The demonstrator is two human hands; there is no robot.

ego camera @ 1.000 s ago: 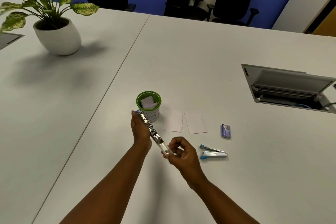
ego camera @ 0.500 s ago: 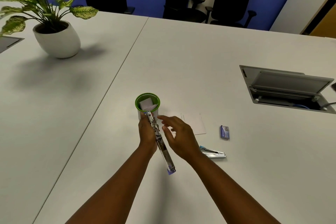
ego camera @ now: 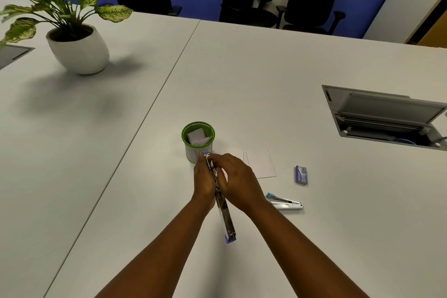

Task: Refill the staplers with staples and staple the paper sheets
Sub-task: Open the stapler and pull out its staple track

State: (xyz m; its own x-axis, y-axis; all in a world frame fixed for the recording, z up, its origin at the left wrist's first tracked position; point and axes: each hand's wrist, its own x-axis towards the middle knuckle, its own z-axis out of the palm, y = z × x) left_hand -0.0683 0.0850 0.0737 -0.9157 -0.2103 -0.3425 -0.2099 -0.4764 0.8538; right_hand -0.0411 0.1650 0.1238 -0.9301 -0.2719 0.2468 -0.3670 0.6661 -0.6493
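Stapler [ego camera: 221, 197], swung open full length just in front of the green cup [ego camera: 198, 139], is now gripped by the left hand [ego camera: 204, 180] and the newly arrived right hand [ego camera: 238, 181], suggesting staple loading.

Shiny metal stapler [ego camera: 223, 210] w/ blue plastic tips; matt smooth table [ego camera: 266, 75]; paper sheets [ego camera: 262, 164].

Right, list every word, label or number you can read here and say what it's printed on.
No text can be read.
Staple box: a pale printed patch on its blue top, too small and blurred to read.
Green-rimmed cup: a faint mark on its white side, not readable.
Stapler in the hands and stapler on the table: no lettering shows.
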